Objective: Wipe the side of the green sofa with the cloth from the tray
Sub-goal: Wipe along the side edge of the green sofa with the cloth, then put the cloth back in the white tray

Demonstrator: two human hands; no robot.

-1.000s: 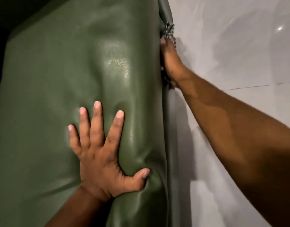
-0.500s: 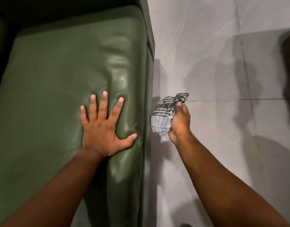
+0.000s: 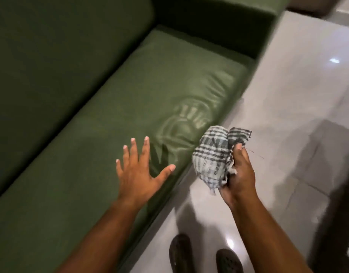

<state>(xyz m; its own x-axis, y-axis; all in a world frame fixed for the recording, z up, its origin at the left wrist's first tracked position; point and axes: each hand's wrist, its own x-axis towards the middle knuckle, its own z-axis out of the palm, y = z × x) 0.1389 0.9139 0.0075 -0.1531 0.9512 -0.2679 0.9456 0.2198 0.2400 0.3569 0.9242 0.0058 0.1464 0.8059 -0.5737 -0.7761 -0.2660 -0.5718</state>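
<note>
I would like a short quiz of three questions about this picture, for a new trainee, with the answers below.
1. True or false: the crumpled grey-and-white checked cloth is pressed against the green leather sofa.
2. Which hand holds the cloth? A) the left hand B) the right hand C) both hands
3. Fill in: the left hand is open with its fingers ______.

Key
1. False. The cloth is in the air, beside the sofa's edge, above the glossy grey tiled floor.
2. B. The right hand grips it in a bunch.
3. Spread. It hovers over the seat cushion; contact cannot be told.
</note>
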